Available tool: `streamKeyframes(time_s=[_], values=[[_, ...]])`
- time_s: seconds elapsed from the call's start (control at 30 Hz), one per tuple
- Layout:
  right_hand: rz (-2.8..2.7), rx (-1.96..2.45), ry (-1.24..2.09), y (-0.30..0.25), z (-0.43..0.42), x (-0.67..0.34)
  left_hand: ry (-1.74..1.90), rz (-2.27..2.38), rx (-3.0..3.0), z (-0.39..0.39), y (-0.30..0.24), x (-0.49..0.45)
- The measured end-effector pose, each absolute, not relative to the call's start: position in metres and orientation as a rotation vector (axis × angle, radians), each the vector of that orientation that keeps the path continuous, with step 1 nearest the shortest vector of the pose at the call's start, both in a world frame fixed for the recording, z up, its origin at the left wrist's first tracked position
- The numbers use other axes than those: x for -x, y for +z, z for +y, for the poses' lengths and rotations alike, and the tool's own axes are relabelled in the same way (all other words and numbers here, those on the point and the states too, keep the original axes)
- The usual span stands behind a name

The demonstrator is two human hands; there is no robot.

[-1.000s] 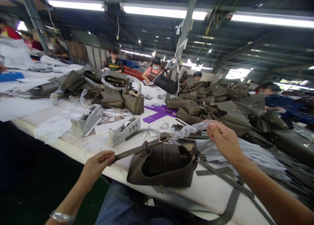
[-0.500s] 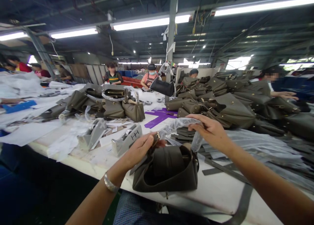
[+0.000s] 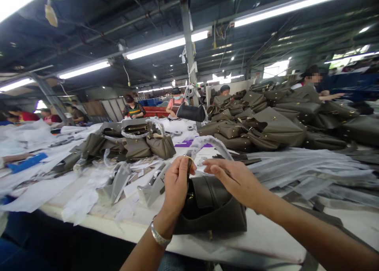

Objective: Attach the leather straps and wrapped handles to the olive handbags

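Observation:
A dark olive handbag [image 3: 219, 221] stands on the near edge of the table with its top open. Its arched handle [image 3: 211, 140] is wrapped in clear plastic film. My left hand [image 3: 177, 182] pinches the bag's strap tab by the gold-coloured ring at the handle's left end. My right hand [image 3: 239, 180] is over the bag, below the handle's arch, fingers stretched toward that ring and apparently holding nothing. Its fingertips are close to the loose film at the handle's end; whether they touch it I cannot tell.
Left of the bag stand two grey tape dispensers [image 3: 114, 184]. Finished-looking olive bags [image 3: 137, 144] sit behind them, and a large heap of bags [image 3: 275, 125] fills the back right. Plastic-covered strips [image 3: 310, 168] lie at right. Several co-workers are across the tables.
My right hand has let go of the wrapped handle and moved left and down toward my left hand. My left hand keeps its pinch and has turned more upright. The view has shifted.

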State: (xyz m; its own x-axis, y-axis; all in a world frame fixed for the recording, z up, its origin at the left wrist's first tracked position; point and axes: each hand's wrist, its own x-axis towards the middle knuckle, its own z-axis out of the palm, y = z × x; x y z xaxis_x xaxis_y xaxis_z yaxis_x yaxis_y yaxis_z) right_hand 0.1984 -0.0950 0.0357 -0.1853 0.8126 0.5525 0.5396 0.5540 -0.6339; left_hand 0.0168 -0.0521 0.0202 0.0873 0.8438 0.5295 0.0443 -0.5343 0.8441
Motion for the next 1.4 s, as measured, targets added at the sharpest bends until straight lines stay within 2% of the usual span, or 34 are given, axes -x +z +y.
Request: streamKeyframes(time_s=[0.1, 0.3, 0.4, 0.5, 0.77, 1.1, 1.27, 1.4], values=[[-1.631, 1.012, 0.86, 0.038, -0.082, -0.187, 1.363, 0.865, -1.823, -0.064, 0.01, -0.018], [-1.252, 0.761, 1.296, 0.084, -0.048, -0.157, 1.216, 0.766, -1.727, -0.062, 0.004, -0.008], [-1.202, 0.62, 1.319, 0.101, -0.031, -0.142, 1.231, 0.729, -1.641, -0.057, 0.009, -0.004], [-1.221, 0.523, 1.302, 0.096, -0.027, -0.136, 1.296, 0.737, -1.609, -0.056, 0.008, -0.006], [-1.287, 0.9, 1.319, 0.04, -0.051, -0.147, 1.345, 0.794, -1.593, -0.05, -0.02, -0.014], [-0.88, 0.613, 1.388, 0.057, -0.022, -0.149, 1.253, 0.731, -1.581, -0.055, -0.017, -0.027], [-0.944, 0.757, 1.531, 0.041, -0.047, -0.154, 1.23, 0.735, -1.603, -0.055, -0.023, -0.023], [-0.99, 0.808, 1.506, 0.034, -0.062, -0.157, 1.224, 0.694, -1.46, -0.053, -0.03, -0.027]])
